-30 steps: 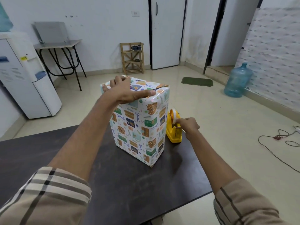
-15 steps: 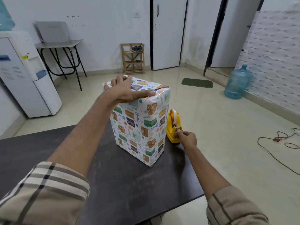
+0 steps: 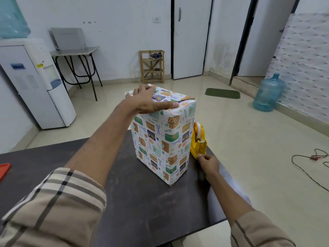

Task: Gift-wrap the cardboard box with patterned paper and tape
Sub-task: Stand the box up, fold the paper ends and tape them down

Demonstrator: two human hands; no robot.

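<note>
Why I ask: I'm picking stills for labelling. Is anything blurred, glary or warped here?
Head view: the box wrapped in patterned paper is sharp; wide-angle distortion tilts the black door frame; the glossy cream floor shows soft reflections; a pale haze lies below the right hand.

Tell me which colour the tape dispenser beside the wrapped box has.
The tape dispenser is yellow, clearest in the head view.

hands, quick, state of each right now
Left hand: open, pressing flat on the wrapped box top.
Right hand: pinched at the tape dispenser, seemingly on tape.
</note>
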